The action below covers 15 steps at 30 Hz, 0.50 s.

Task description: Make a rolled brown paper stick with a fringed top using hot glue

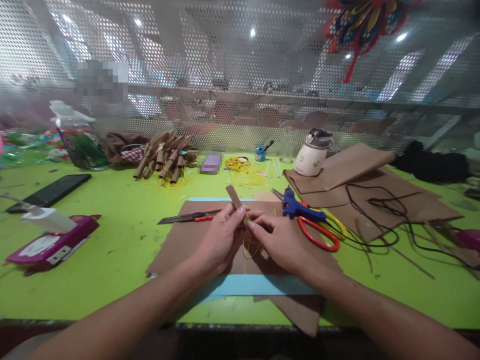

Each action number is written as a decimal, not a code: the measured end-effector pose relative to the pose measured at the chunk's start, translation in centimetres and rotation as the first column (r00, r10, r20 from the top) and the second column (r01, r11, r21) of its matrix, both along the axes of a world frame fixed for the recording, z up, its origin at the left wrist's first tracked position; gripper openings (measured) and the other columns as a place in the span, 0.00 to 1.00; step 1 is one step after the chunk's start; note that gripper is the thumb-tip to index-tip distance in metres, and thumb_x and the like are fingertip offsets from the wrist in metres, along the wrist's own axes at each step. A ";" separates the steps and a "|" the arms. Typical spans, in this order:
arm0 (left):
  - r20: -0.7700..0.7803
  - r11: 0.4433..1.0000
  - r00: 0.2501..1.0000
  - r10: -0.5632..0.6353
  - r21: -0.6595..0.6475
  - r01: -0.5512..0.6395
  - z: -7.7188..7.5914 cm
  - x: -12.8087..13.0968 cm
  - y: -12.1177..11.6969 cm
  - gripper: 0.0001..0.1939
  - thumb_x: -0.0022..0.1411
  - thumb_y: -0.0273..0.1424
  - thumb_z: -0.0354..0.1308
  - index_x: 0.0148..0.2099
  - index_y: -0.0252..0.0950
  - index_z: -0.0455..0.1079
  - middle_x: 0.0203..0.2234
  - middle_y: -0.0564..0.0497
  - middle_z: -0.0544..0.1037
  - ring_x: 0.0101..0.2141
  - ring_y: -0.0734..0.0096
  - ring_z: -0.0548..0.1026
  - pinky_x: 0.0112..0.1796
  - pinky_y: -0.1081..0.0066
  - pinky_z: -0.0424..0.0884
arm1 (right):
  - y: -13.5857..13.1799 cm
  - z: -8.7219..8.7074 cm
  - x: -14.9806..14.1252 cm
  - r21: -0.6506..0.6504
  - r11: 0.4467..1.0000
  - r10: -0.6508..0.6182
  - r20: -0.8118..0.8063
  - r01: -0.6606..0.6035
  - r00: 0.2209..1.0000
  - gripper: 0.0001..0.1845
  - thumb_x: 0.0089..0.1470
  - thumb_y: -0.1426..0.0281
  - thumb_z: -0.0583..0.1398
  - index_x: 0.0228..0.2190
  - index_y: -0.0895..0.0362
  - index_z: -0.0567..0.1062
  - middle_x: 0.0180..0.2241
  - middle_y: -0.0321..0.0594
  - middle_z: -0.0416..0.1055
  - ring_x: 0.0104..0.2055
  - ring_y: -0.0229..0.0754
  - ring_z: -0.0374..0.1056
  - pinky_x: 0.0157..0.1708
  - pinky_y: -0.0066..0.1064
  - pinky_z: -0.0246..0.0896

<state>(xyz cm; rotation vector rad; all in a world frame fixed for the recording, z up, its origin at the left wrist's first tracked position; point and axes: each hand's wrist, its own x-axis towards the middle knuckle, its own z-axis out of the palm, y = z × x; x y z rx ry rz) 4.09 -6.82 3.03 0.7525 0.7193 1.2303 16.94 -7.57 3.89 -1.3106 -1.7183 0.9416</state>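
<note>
Both hands meet over a brown paper sheet (pixel 176 247) on the green table (pixel 112 250). My left hand (pixel 219 237) is closed around a rolled brown paper tube (pixel 234 196) that sticks up and away from the fingers. My right hand (pixel 279 240) pinches the same tube's lower end, where thin yellow strands (pixel 249 250) hang down between the hands. A blue strip (pixel 255 285) lies under the wrists near the front edge.
A box cutter (pixel 189 217) lies left of the hands; a blue glue gun (pixel 298 207) and red-yellow scissors (pixel 322 232) lie right, with a black cord (pixel 375 210) across more brown paper. Finished paper tubes (pixel 165 160) are piled at the back. A phone (pixel 50 191) and pink device (pixel 52 242) lie left.
</note>
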 end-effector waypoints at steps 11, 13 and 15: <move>-0.074 0.999 0.997 0.038 -0.032 -0.041 -0.4 -0.7 0.5 0.02 0.64 0.26 0.52 0.39 0.33 0.64 0.30 0.43 0.80 0.26 0.68 0.78 0.27 0.72 0.72 | -0.2 -1.7 -0.3 0.056 0.993 0.106 -0.006 -0.106 0.994 0.10 0.52 0.72 0.56 0.32 0.60 0.77 0.32 0.42 0.77 0.27 0.38 0.67 0.26 0.28 0.61; -0.052 0.999 0.998 0.036 -0.028 -0.037 -0.3 -0.8 0.7 0.02 0.63 0.25 0.52 0.39 0.32 0.64 0.30 0.43 0.80 0.28 0.66 0.78 0.28 0.71 0.73 | -0.3 -1.7 -0.4 0.065 0.993 0.101 0.003 -0.101 0.995 0.10 0.52 0.72 0.56 0.32 0.60 0.77 0.29 0.41 0.75 0.26 0.37 0.66 0.26 0.28 0.59; -0.004 0.999 1.000 0.022 -0.030 -0.022 -0.1 -0.8 0.7 0.04 0.64 0.27 0.52 0.39 0.32 0.65 0.29 0.42 0.80 0.30 0.65 0.79 0.31 0.70 0.74 | -0.4 -1.5 -0.4 0.066 0.995 0.081 -0.003 -0.080 0.997 0.09 0.51 0.72 0.56 0.31 0.60 0.76 0.28 0.40 0.75 0.26 0.37 0.66 0.26 0.27 0.59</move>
